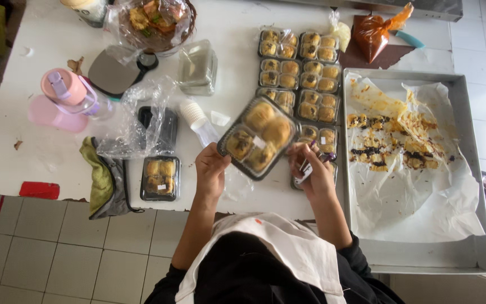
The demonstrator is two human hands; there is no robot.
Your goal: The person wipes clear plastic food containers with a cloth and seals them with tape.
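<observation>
Up close, the left hand grips the pastry box by its edge, tilted above the tabletop, while the right hand pinches a small sticker beside stacked boxes.

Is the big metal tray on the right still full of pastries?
No, the metal tray holds only crumpled baking paper with crumbs and dark smears, no whole pastries.
</observation>
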